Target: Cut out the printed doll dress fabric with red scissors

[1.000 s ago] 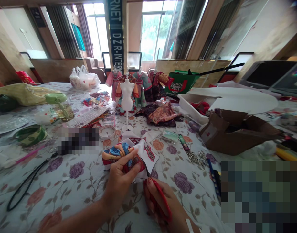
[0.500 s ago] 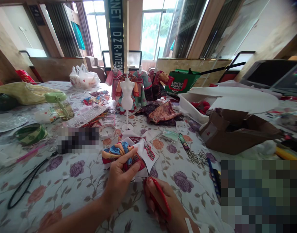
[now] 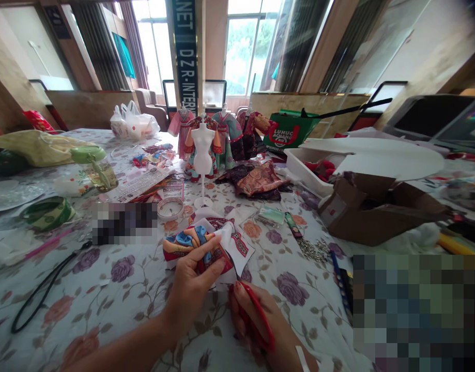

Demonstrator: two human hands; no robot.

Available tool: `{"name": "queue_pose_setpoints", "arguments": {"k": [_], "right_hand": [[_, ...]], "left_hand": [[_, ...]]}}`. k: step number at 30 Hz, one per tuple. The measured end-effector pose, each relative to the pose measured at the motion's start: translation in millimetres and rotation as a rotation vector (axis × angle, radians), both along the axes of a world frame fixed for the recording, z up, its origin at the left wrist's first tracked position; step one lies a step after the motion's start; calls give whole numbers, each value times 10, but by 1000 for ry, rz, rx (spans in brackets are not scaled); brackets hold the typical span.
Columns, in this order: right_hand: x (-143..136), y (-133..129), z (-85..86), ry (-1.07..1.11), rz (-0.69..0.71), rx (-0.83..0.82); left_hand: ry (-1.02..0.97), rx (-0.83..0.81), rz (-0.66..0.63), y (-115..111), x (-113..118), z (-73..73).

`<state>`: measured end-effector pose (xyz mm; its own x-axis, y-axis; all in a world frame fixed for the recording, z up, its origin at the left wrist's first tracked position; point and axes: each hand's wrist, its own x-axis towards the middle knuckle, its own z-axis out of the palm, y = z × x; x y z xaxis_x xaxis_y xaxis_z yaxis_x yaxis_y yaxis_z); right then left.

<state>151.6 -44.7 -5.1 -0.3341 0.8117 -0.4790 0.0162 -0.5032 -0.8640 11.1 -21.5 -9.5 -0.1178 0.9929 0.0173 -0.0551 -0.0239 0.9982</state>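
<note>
My left hand [image 3: 194,279] grips a bunched piece of patterned fabric [image 3: 190,240] in blue, yellow and red, thumb and forefinger pressing on it. A white flap with a red printed band [image 3: 240,243] spreads out from the fabric to the right. In my right hand [image 3: 256,320] is a pair of scissors [image 3: 266,320] with red handles. Their dark blades point up and away at the lower right edge of the white flap; how far they are apart I cannot make out. Just beyond the fabric stands a small white mannequin [image 3: 203,150].
Miniature robes [image 3: 225,132] on stands are behind the mannequin. To the right lie folded brocade [image 3: 262,181], a cardboard box [image 3: 369,212], a white tray [image 3: 309,173] and a pile of small metal pieces [image 3: 315,249]. On the left are a tape roll [image 3: 170,208], a green-lidded jar [image 3: 93,168] and a black cord [image 3: 39,299].
Both hands, the fabric and the scissors stay in nearly the same places. The whole view has shifted very slightly.
</note>
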Motion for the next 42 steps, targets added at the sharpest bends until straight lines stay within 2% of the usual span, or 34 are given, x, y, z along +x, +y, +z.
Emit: {"name": "queue_pose_setpoints", "arguments": {"k": [19,28,42], "right_hand": [[-3,-17,-33,5,-12,-33],[2,-13,-81,71,-25,-21],[-12,-21,-45,18,-26,-9]], "left_hand": [[117,76,52,11,4,13],[107,73,72,3,9,13],[76,48,72,-14,17,11]]}}
